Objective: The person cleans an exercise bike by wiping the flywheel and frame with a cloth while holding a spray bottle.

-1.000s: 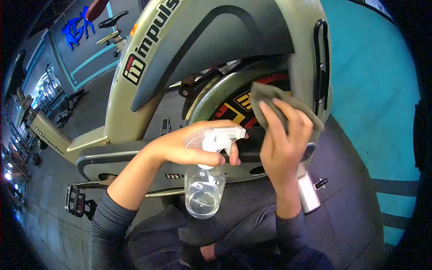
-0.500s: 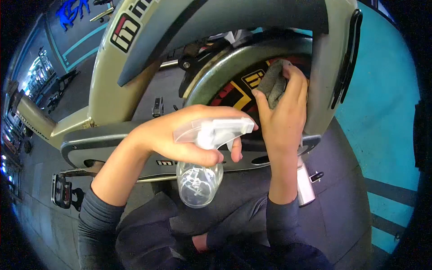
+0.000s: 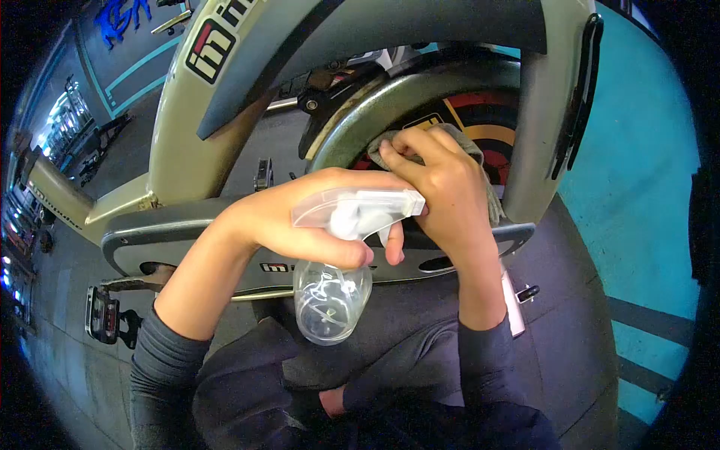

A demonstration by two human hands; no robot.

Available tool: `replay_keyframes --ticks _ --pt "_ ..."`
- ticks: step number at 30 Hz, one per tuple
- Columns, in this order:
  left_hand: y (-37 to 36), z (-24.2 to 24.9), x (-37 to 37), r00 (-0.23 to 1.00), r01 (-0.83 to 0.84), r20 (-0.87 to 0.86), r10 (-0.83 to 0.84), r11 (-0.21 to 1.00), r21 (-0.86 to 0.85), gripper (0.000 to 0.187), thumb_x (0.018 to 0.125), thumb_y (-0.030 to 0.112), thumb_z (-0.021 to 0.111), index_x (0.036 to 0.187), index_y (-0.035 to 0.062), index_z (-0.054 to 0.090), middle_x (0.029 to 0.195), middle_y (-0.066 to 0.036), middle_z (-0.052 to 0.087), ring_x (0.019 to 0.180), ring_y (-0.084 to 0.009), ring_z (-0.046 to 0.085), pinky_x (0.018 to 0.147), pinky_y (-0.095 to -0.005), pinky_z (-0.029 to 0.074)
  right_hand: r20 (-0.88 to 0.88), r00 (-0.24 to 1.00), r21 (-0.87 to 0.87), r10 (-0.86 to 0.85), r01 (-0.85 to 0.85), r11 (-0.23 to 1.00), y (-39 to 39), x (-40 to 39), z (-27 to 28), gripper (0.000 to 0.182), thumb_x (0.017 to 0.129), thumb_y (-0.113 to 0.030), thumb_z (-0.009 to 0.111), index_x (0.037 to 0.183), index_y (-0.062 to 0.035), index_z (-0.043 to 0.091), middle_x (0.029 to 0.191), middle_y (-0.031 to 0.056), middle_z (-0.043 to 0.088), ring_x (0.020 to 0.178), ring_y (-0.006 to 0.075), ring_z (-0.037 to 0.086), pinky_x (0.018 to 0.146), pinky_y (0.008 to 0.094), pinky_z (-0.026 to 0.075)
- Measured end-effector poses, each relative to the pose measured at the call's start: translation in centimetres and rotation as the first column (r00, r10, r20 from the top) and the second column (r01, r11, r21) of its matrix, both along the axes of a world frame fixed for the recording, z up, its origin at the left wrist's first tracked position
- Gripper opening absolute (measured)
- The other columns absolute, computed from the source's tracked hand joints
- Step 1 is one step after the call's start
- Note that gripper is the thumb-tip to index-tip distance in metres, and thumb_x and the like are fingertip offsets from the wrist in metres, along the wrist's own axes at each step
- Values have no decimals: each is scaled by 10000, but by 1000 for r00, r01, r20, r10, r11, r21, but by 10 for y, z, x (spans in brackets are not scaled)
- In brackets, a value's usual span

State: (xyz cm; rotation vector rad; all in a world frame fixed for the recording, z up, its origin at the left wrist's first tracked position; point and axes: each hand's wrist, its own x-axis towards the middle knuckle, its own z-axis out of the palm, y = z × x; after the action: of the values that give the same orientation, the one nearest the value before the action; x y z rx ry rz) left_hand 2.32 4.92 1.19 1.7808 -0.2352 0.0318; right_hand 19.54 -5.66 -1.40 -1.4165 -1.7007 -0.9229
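My left hand is wrapped round the neck of a clear spray bottle, its white trigger head pointing right. The bottle hangs upright in front of the bike's lower frame and looks nearly empty. My right hand presses a grey cloth against the face of the flywheel on an exercise bike. The cloth spreads out past the fingers, on both sides of the hand. Red, yellow and black printing on the wheel is partly hidden behind the hand and cloth.
The bike's beige frame and grey upper cover surround the wheel. A pedal sticks out at the lower left. A teal wall stands at the right. Gym equipment lines the far left.
My right hand has moved left and slightly down over the flywheel with the cloth, which now lies more spread out. My left hand and the spray bottle have hardly moved.
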Motion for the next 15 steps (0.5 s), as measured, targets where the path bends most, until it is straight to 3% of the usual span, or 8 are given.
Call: replay_keyframes --ticks 3,6,7,9,11,15 --pt "-1 5 -1 1000 15 -17 -15 1000 19 674 728 77 643 1351 -55 423 955 -146 676 955 -239 657 885 -374 510 -61 995 -33 85 -87 996 0 1 -1 238 711 -78 667 943 -80 719 871 26 603 831 230 602 676 350 515" --pt "-2 3 -3 1000 -9 -17 9 1000 5 671 724 75 641 1345 -60 425 946 -144 678 950 -237 658 886 -375 511 -235 972 186 -5 50 981 3 5 -6 185 751 -50 692 928 -83 735 888 58 639 826 259 614 709 376 503" --pt "-3 3 -3 1000 -8 -19 8 1000 3 671 724 75 641 1345 -60 425 946 -144 678 950 -237 658 886 -375 511 -237 971 183 -6 51 982 4 6 -6 185 751 -50 692 928 -83 735 888 58 639 826 259 614 709 376 503" --pt "-3 5 -4 1000 -6 -7 6 1000 2 670 721 72 639 1342 -64 428 942 -141 677 944 -233 658 886 -372 512 -412 911 285 -18 148 947 6 8 -4 182 763 -41 675 930 -80 739 893 80 646 818 285 614 726 381 495" --pt "-4 6 -4 1000 -11 -17 11 1000 7 669 720 71 636 1342 -64 430 938 -139 676 942 -232 658 885 -372 512 -409 912 334 -38 188 924 6 7 -2 173 774 -43 662 927 -72 737 884 87 648 798 302 613 727 390 487" --pt "-4 6 -3 999 -5 -32 5 1000 11 667 717 68 631 1340 -64 433 929 -137 674 933 -234 659 881 -373 514 -406 908 261 -103 223 939 2 5 -3 190 778 -60 651 951 -82 728 935 72 640 863 295 602 773 406 476"
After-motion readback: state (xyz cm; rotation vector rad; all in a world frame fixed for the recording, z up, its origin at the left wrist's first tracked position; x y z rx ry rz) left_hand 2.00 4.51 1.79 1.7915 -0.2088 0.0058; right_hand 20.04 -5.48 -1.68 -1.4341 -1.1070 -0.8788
